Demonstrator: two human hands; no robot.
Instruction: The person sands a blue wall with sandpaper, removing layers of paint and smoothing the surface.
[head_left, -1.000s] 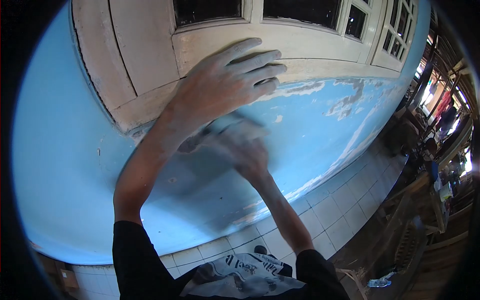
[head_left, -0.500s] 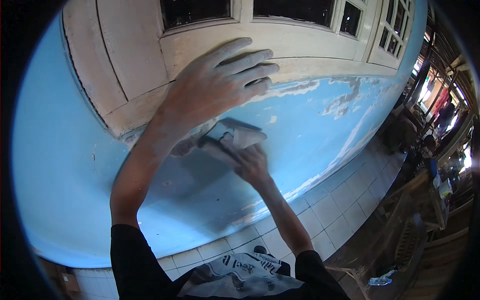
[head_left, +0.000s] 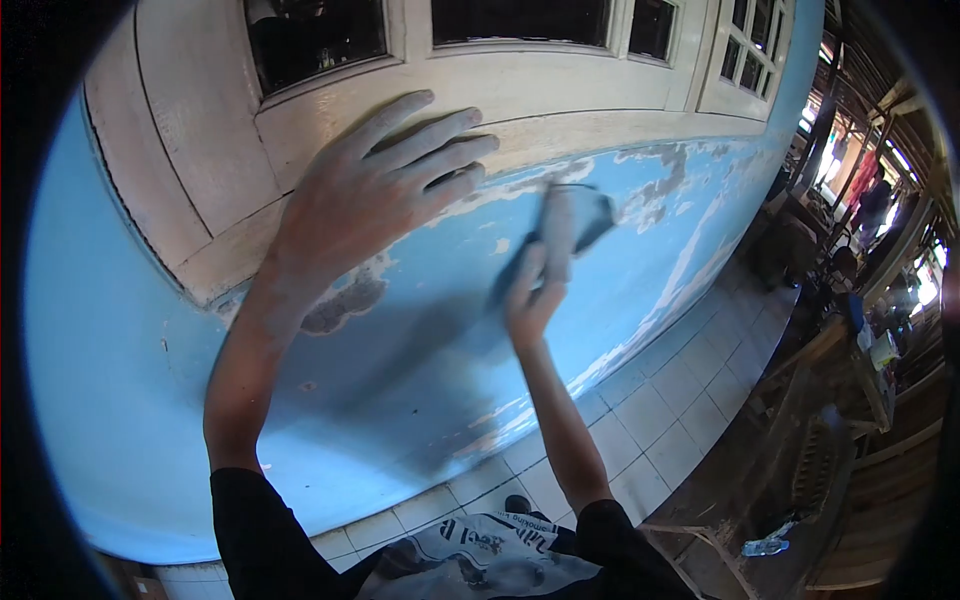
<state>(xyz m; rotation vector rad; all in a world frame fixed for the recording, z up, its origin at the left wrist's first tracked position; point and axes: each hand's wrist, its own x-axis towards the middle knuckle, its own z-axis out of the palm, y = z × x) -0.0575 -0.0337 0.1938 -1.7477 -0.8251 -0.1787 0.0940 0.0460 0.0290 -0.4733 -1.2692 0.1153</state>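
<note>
My left hand (head_left: 375, 185) rests with spread fingers on the cream wooden window frame (head_left: 560, 115), its fingertips near the frame's lower rail. To the right, my right hand (head_left: 545, 265) is closed on a dark, flat pad (head_left: 594, 212), blurred by motion, over the blue wall (head_left: 450, 300) just below the frame. What the pad is exactly cannot be made out. Around it the blue paint is chipped, with grey and white patches. A larger bare grey patch (head_left: 345, 303) lies below my left wrist. Pale dust covers my left fingers.
White floor tiles (head_left: 640, 415) run along the foot of the wall. At the right stand a wooden bench (head_left: 840, 375) and dark clutter. A clear plastic bottle (head_left: 766, 547) lies at the lower right. Glass panes (head_left: 520, 20) sit in the window above.
My right hand has moved right and up along the wall with the pad, and the pad has turned. The whole view has shifted somewhat; my left hand still lies on the frame.
</note>
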